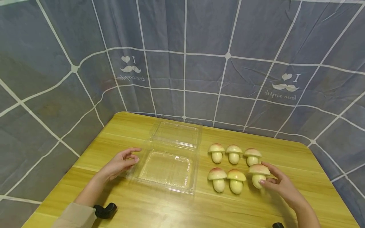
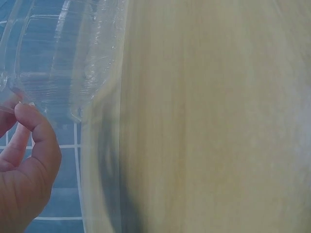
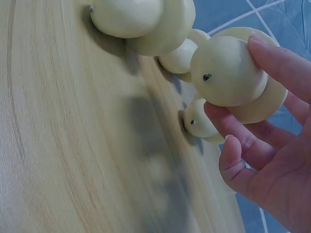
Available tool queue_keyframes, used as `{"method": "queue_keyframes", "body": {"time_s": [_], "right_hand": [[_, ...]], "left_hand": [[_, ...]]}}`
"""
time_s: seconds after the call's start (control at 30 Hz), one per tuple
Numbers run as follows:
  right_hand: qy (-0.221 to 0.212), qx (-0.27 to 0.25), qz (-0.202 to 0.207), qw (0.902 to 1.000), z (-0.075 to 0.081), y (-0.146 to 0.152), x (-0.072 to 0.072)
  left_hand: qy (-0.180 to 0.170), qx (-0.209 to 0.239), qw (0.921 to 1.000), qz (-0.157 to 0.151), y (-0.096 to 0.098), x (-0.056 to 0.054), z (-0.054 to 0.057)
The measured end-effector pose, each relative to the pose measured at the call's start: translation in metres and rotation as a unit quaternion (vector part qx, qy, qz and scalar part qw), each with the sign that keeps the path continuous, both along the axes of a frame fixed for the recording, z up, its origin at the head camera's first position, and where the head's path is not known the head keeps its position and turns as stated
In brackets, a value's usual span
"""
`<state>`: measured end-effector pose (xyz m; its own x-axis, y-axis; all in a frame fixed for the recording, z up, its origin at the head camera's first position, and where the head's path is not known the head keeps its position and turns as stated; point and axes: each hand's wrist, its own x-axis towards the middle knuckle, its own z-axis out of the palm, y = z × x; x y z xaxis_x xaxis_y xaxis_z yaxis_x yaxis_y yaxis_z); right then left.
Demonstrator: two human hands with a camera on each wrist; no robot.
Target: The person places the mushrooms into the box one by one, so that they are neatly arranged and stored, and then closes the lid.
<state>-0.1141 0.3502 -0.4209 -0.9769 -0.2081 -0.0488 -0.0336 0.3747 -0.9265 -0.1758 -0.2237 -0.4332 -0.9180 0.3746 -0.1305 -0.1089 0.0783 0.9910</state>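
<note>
My right hand [image 1: 280, 185] pinches a toy mushroom [image 1: 259, 174] with a pale stem and a pinkish cap between thumb and fingers. In the right wrist view, the held mushroom [image 3: 228, 73] has its rounded stem end facing the camera, with a small dark spot on it. My left hand [image 1: 121, 163] is at the left edge of a clear plastic clamshell box [image 1: 168, 171], fingers loosely bent. The box lies open, its lid [image 1: 176, 133] folded back. In the left wrist view, the fingertips [image 2: 26, 114] are close to the plastic; contact is unclear.
Left of the held mushroom lie a red-capped mushroom [image 1: 218, 180] and a yellow-capped mushroom [image 1: 236, 182]. Behind them is a row of three, including a reddish-capped mushroom [image 1: 216, 153]. The wooden table [image 1: 159, 209] meets a grey-blue checked curtain [image 1: 205, 72] at the back.
</note>
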Motion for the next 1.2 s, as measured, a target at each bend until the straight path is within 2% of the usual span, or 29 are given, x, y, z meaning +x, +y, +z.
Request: {"method": "queue_keyframes", "body": {"time_s": [0.23, 0.53, 0.97, 1.2], "right_hand": [[0.006, -0.004, 0.014, 0.9999, 0.004, -0.004, -0.001], [0.003, 0.006, 0.006, 1.0000, 0.009, -0.012, -0.003], [-0.012, -0.001, 0.033, 0.9994, 0.017, -0.027, -0.014], [0.003, -0.006, 0.043, 0.9991, 0.021, -0.034, -0.020]], "left_hand": [[-0.004, -0.001, 1.0000, -0.003, -0.001, -0.002, -0.002], [-0.006, -0.011, 0.9999, 0.000, -0.001, -0.002, -0.002], [-0.013, -0.013, 0.9998, 0.001, -0.001, -0.003, 0.000], [-0.019, -0.011, 0.9998, 0.002, -0.001, -0.003, 0.001]]}}
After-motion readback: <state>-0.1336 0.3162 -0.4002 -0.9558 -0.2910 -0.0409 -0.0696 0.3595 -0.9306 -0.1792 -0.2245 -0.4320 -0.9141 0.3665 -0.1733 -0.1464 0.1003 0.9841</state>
